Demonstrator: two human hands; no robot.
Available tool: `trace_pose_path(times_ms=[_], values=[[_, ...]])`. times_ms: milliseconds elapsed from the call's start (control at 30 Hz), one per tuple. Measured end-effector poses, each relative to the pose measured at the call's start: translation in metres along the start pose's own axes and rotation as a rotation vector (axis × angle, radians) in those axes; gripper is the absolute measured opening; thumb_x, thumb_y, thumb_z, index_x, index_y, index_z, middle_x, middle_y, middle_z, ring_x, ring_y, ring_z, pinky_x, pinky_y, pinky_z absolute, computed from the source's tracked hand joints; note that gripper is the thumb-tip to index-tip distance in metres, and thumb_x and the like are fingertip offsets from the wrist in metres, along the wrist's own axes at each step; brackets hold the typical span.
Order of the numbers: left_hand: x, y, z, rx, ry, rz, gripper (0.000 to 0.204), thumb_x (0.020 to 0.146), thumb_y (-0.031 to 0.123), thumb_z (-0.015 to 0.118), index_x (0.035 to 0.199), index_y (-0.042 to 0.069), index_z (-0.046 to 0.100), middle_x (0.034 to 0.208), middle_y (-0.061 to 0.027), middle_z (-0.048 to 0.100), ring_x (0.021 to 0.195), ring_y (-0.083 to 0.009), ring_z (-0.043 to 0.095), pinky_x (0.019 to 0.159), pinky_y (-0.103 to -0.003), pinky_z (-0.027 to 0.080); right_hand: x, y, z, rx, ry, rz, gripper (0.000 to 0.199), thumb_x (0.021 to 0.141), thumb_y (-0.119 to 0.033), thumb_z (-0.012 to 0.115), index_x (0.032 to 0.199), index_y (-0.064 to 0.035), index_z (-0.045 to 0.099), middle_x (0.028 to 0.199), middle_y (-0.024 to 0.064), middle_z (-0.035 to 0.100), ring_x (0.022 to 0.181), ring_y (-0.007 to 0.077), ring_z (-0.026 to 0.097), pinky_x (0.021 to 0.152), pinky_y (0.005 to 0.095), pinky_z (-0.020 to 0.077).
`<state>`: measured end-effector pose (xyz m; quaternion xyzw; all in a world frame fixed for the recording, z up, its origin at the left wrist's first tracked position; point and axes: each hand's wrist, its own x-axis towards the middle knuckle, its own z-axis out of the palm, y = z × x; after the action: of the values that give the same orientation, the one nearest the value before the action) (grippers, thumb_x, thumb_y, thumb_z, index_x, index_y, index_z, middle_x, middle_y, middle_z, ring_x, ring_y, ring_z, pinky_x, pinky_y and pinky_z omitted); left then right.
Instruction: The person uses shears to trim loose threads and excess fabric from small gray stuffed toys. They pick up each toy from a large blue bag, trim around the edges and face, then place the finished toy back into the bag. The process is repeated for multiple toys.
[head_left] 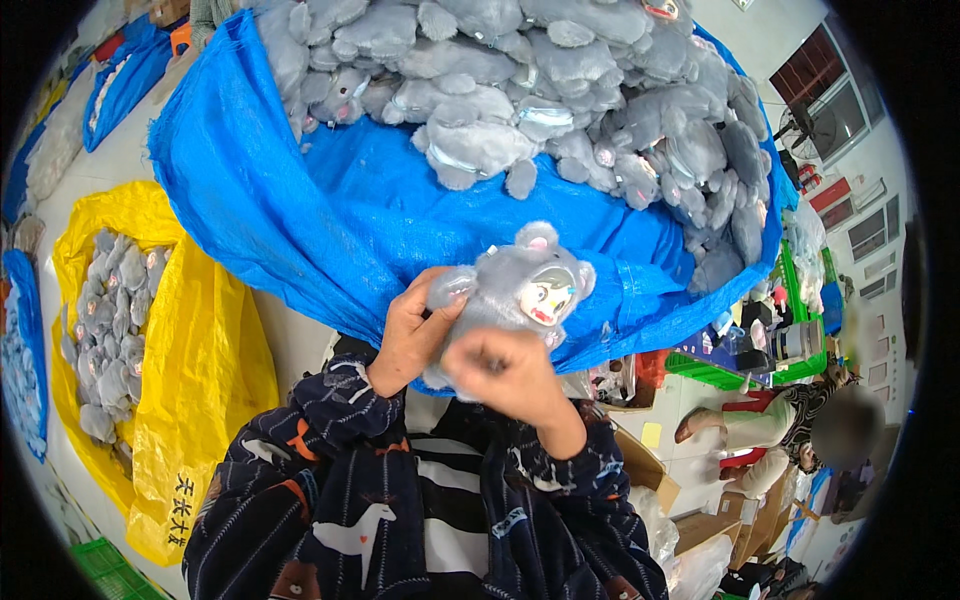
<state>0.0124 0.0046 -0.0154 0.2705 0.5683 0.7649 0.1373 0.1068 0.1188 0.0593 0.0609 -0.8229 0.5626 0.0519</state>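
Note:
A grey plush toy (500, 285) with round ears and a printed cartoon face hangs between my two hands, above the near edge of a blue woven sheet (380, 215). My left hand (412, 325) grips the toy's side by one limb, thumb on top. In front of its lower body is my right hand (510, 375), fingers curled in and blurred by motion; whether they pinch anything is hidden. Past the toy, a large heap of similar grey plush toys (470, 150) lies on the blue sheet, several with a pale zip-like strip.
To the left stands a yellow woven sack (215, 350) holding smaller grey plush pieces (110, 330). A green crate (800, 350) with assorted goods is at the right. Beyond it, a person (770, 430) sits near cardboard boxes (730, 515).

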Motion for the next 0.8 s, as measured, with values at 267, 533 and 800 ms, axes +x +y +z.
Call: trace_pose_path(times_ms=[267, 533, 800], values=[[0.0, 0.002, 0.006, -0.204, 0.131, -0.14, 0.024, 0.089, 0.012, 0.056, 0.109, -0.001, 0.057, 0.1, -0.0032, 0.06, 0.089, -0.0094, 0.054, 0.078, -0.024, 0.044, -0.064, 0.013, -0.018, 0.188, -0.228, 0.066, 0.019, 0.075, -0.01, 0.071, 0.086, 0.0018, 0.06, 0.083, 0.0087, 0.062, 0.074, 0.0192, 0.059, 0.067, 0.0284, 0.0464], [0.026, 0.007, -0.012, 0.534, 0.185, 0.31, 0.036, 0.083, 0.006, 0.058, 0.118, 0.0, 0.05, 0.128, -0.0145, 0.042, 0.114, -0.0226, 0.044, 0.093, -0.032, 0.038, -0.109, 0.047, -0.006, -0.479, 0.26, 0.142, 0.047, 0.072, -0.03, 0.074, 0.108, -0.0059, 0.057, 0.083, 0.0128, 0.062, 0.067, 0.0273, 0.063, 0.055, 0.0348, 0.0492], [0.032, 0.058, 0.036, 1.051, -0.376, 0.607, 0.029, 0.073, 0.012, 0.065, 0.1, 0.004, 0.059, 0.109, -0.0089, 0.057, 0.104, -0.0279, 0.049, 0.09, -0.04, 0.036, -0.084, 0.047, -0.033, -0.551, 0.651, 0.086, 0.013, 0.07, -0.004, 0.07, 0.073, -0.0003, 0.058, 0.068, 0.0111, 0.058, 0.058, 0.025, 0.058, 0.052, 0.0323, 0.045]])
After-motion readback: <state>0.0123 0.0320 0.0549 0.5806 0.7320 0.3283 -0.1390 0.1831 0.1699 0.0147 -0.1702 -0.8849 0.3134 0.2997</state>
